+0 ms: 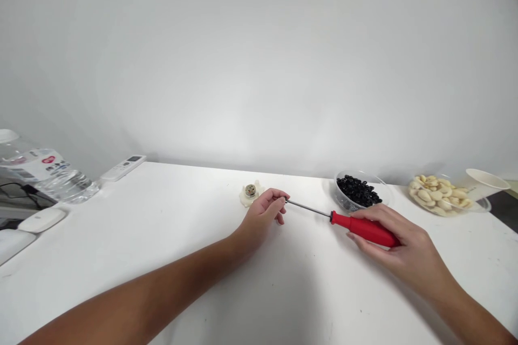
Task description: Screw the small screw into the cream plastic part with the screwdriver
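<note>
You are gripping the screwdriver point(364, 228) in your right hand point(388, 240), and its red handle is lying across your palm. Your right fingers point(374, 216) are wrapped over the top of the handle, clenched around it, with the steel shaft pointing left toward your other hand.

Your left hand point(261, 216) is resting low over the white table point(162, 280), just in front of the small white plastic part point(247, 198). That part has a metal round piece at its centre and is sitting on the tabletop, just behind your left wrist side of the hand and nearly touching your knuckles. Your left fingers point(278, 206) are curled inward, fairly closed, and the tip of the shaft is ending right beside them. From this view, you cannot tell whether they are pinching the tip or only sitting next to it, and nothing else is showing in that hand.

Beyond the shaft, a clear bowl point(346, 177) of black rings is standing near your right hand, and a clear dish point(481, 206) of pale pieces is sitting further right, with a paper cup point(485, 184) beside it. Over to the left, a remote point(123, 167), a plastic bottle point(67, 186) and a white mouse point(41, 220) are lying well apart from your hands.
</note>
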Action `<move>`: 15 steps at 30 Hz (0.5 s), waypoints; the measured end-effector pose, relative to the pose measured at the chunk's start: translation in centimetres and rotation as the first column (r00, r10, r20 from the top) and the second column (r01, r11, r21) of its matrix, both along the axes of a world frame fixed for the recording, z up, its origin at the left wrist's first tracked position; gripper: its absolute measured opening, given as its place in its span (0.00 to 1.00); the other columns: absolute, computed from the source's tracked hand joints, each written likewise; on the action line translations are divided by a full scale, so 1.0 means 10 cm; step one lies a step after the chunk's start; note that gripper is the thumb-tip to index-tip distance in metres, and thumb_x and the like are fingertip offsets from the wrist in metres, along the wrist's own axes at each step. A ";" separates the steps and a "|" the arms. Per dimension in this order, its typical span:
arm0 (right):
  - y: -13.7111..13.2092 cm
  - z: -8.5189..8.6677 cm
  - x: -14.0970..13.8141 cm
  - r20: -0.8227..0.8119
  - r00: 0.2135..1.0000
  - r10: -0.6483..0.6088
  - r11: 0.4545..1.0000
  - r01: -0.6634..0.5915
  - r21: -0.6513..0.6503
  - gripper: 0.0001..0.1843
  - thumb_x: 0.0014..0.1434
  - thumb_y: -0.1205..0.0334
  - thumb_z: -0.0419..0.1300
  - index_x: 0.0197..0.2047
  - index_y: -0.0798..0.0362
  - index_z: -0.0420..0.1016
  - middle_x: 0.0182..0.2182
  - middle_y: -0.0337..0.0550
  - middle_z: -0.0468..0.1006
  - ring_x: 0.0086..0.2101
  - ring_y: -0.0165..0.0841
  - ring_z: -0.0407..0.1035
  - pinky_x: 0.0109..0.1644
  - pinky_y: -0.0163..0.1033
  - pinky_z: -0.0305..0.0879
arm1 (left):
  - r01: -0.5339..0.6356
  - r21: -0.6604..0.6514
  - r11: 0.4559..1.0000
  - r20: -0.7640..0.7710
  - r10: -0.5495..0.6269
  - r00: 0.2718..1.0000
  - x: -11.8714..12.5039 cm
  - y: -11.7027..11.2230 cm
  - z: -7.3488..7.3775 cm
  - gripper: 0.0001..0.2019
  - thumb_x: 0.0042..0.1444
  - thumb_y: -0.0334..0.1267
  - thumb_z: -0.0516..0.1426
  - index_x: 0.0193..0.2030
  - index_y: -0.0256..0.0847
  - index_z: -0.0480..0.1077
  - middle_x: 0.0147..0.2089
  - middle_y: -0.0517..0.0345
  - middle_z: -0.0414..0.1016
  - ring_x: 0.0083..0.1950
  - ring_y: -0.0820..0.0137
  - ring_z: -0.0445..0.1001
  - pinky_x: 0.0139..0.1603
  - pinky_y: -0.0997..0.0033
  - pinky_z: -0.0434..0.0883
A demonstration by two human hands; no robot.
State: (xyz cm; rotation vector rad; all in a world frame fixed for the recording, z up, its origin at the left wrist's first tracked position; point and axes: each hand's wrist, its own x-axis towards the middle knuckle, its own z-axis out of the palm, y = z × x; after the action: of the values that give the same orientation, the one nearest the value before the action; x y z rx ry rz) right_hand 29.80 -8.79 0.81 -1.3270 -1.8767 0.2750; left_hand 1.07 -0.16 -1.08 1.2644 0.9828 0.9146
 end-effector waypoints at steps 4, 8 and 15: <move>-0.01 0.01 -0.01 -0.004 1.000 -0.014 1.000 0.014 -0.004 0.09 0.63 0.58 0.66 0.48 0.43 0.77 0.43 0.42 0.81 0.39 0.41 0.76 0.43 0.45 0.70 | 0.020 0.005 1.000 0.004 -0.020 1.000 0.00 0.01 -0.01 0.11 0.68 0.46 0.55 0.48 0.41 0.72 0.38 0.59 0.71 0.34 0.71 0.71 0.41 0.67 0.68; 0.00 0.01 -0.01 -0.029 0.999 -0.024 1.000 0.024 -0.012 0.09 0.63 0.57 0.66 0.47 0.44 0.77 0.42 0.42 0.81 0.38 0.41 0.76 0.41 0.44 0.69 | 0.027 -0.014 1.000 0.024 -0.027 0.999 0.00 0.01 -0.01 0.11 0.68 0.45 0.55 0.48 0.40 0.70 0.40 0.58 0.72 0.33 0.72 0.71 0.41 0.67 0.69; 0.00 -0.01 0.01 -0.021 0.999 -0.034 0.999 0.033 -0.026 0.09 0.62 0.56 0.66 0.47 0.44 0.77 0.42 0.43 0.81 0.38 0.41 0.76 0.40 0.44 0.69 | 0.018 -0.007 1.000 0.076 -0.017 0.997 0.01 0.02 -0.02 0.12 0.67 0.45 0.57 0.50 0.40 0.71 0.40 0.56 0.72 0.35 0.71 0.71 0.42 0.67 0.71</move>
State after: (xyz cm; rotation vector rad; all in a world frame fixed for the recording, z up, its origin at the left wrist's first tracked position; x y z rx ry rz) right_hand 29.86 -8.81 0.67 -1.3663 -1.8371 0.2954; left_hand 1.15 0.00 -1.33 1.2211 0.9136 0.9373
